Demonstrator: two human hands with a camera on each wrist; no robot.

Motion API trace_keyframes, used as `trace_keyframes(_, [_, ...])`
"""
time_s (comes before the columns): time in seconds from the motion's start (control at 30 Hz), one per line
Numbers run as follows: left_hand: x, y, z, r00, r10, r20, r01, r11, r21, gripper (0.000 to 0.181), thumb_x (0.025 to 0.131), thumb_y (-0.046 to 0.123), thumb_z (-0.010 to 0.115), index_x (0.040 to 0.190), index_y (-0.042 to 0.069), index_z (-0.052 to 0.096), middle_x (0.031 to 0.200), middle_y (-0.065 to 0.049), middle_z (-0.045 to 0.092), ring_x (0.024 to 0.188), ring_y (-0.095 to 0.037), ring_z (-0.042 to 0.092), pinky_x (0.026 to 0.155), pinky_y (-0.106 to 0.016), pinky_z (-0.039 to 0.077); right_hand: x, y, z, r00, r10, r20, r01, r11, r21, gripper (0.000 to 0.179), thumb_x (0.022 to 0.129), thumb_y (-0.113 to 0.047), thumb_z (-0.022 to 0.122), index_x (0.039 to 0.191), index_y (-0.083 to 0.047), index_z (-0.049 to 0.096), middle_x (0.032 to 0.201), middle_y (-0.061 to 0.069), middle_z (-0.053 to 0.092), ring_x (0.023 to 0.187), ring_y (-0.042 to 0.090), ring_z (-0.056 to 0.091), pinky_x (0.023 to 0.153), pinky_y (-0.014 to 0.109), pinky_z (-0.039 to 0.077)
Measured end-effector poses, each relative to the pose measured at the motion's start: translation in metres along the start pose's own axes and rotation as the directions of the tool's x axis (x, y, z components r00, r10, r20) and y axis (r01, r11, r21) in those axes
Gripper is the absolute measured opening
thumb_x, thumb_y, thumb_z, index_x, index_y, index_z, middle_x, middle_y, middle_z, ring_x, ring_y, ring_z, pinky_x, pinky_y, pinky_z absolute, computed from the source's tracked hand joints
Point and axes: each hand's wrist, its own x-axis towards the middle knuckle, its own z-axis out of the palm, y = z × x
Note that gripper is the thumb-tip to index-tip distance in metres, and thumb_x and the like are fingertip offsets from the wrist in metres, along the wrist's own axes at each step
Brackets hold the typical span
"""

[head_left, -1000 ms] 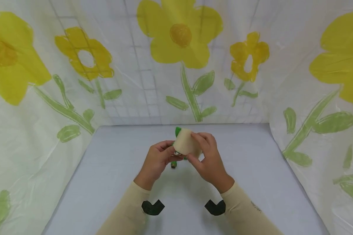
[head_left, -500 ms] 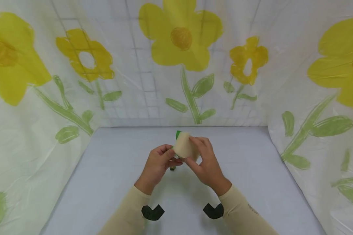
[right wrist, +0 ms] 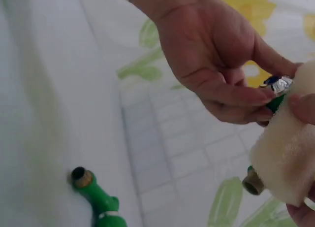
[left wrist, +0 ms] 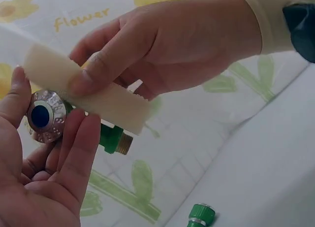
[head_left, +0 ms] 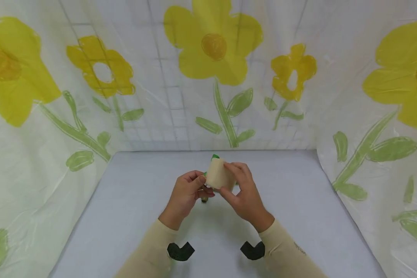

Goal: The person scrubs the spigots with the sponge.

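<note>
A green angle valve (left wrist: 112,138) with a threaded brass end is held up above the table. Its round chrome knob (left wrist: 47,116) has a dark blue centre. My left hand (head_left: 185,192) pinches the valve around the knob between thumb and fingers. My right hand (head_left: 244,186) grips a cream sponge (head_left: 216,174), thumb on one side and fingers on the other. The sponge lies against the valve's body and hides much of it, though a brass opening (right wrist: 253,183) shows beneath it in the right wrist view.
A second green fitting with a brass threaded end (right wrist: 96,196) lies on the white table (head_left: 132,193), partly behind the left hand in the head view. A flower-printed sheet (head_left: 153,127) surrounds the table at the back and sides.
The sponge has turned slightly more upright, and the valve's green end above it has shifted right and shows less. Both hands keep their holds and stay nearly in place.
</note>
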Motion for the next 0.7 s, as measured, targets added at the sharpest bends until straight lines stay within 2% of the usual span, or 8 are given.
trace_keyframes(0.1, [0.001, 0.002, 0.000, 1.000, 0.022, 0.002, -0.022, 1.000, -0.008, 0.042, 0.097, 0.041, 0.082, 0.105, 0.001, 0.071, 0.092, -0.012, 0.074, 0.079, -0.020, 0.075, 0.079, -0.045, 0.066, 0.005, 0.000, -0.004, 1.000, -0.004, -0.022, 0.003, 0.999, -0.045, 0.076, 0.088, 0.004, 0.087, 0.156, -0.007, 0.055, 0.139, 0.018, 0.053, 0.128, 0.038, 0.053, 0.091, 0.062, 0.056])
trace_keyframes(0.17, [0.000, 0.003, 0.000, 0.999, 0.040, -0.003, -0.040, 0.999, -0.029, 0.044, 0.094, 0.043, 0.084, 0.104, 0.003, 0.072, 0.092, -0.011, 0.075, 0.079, -0.019, 0.075, 0.079, -0.044, 0.066, 0.004, 0.006, -0.005, 0.997, 0.072, -0.042, -0.075, 0.994, -0.084, 0.074, 0.089, 0.002, 0.088, 0.155, -0.005, 0.055, 0.137, 0.018, 0.053, 0.127, 0.036, 0.054, 0.094, 0.063, 0.056])
trace_keyframes(0.27, [0.000, 0.002, -0.001, 0.998, 0.055, -0.006, -0.055, 0.995, -0.080, 0.042, 0.094, 0.043, 0.085, 0.104, 0.005, 0.072, 0.093, -0.010, 0.076, 0.080, -0.018, 0.075, 0.080, -0.042, 0.066, -0.005, 0.015, -0.001, 0.980, 0.192, -0.053, -0.197, 0.975, -0.105, 0.071, 0.092, -0.002, 0.087, 0.154, -0.002, 0.055, 0.135, 0.018, 0.054, 0.125, 0.034, 0.055, 0.096, 0.063, 0.056])
trace_keyframes(0.33, [0.000, 0.000, -0.002, 0.999, 0.054, -0.003, -0.054, 0.993, -0.106, 0.038, 0.095, 0.041, 0.084, 0.104, 0.006, 0.072, 0.094, -0.009, 0.076, 0.081, -0.017, 0.075, 0.081, -0.041, 0.066, -0.011, 0.015, 0.004, 0.977, 0.210, -0.039, -0.213, 0.973, -0.087, 0.070, 0.093, -0.003, 0.086, 0.155, -0.001, 0.054, 0.135, 0.017, 0.054, 0.125, 0.033, 0.055, 0.096, 0.063, 0.056])
trace_keyframes(0.4, [0.000, -0.002, -0.001, 0.999, 0.047, 0.001, -0.047, 0.993, -0.110, 0.034, 0.097, 0.038, 0.083, 0.103, 0.007, 0.071, 0.093, -0.008, 0.076, 0.082, -0.017, 0.076, 0.082, -0.041, 0.066, -0.013, 0.011, 0.007, 0.985, 0.171, -0.026, -0.172, 0.984, -0.052, 0.070, 0.093, -0.002, 0.086, 0.155, -0.002, 0.053, 0.136, 0.018, 0.053, 0.126, 0.034, 0.054, 0.097, 0.062, 0.056])
trace_keyframes(0.53, [0.001, -0.003, 0.001, 0.999, 0.021, 0.028, -0.019, 0.997, -0.080, 0.028, 0.101, 0.033, 0.081, 0.104, 0.006, 0.071, 0.095, -0.009, 0.075, 0.083, -0.020, 0.076, 0.082, -0.043, 0.066, -0.003, -0.003, 0.003, 0.999, 0.024, -0.034, -0.024, 0.999, -0.028, 0.074, 0.089, 0.002, 0.086, 0.155, -0.006, 0.055, 0.138, 0.018, 0.052, 0.128, 0.036, 0.052, 0.090, 0.058, 0.056])
trace_keyframes(0.6, [0.000, -0.002, 0.002, 0.999, 0.010, 0.035, -0.008, 0.998, -0.056, 0.030, 0.100, 0.032, 0.083, 0.104, 0.005, 0.072, 0.096, -0.010, 0.074, 0.082, -0.021, 0.076, 0.081, -0.044, 0.066, 0.003, -0.006, -0.002, 0.998, -0.023, -0.056, 0.020, 0.998, -0.062, 0.074, 0.087, 0.002, 0.087, 0.154, -0.006, 0.056, 0.137, 0.019, 0.053, 0.128, 0.038, 0.051, 0.088, 0.058, 0.055])
trace_keyframes(0.7, [-0.002, -0.001, 0.003, 0.999, -0.022, 0.046, 0.023, 1.000, -0.020, 0.037, 0.094, 0.034, 0.089, 0.104, 0.004, 0.071, 0.095, -0.012, 0.071, 0.079, -0.021, 0.076, 0.080, -0.044, 0.066, 0.010, -0.006, -0.007, 0.990, -0.024, -0.138, 0.002, 0.987, -0.159, 0.072, 0.085, 0.003, 0.087, 0.151, -0.005, 0.059, 0.132, 0.019, 0.054, 0.124, 0.040, 0.050, 0.088, 0.058, 0.054])
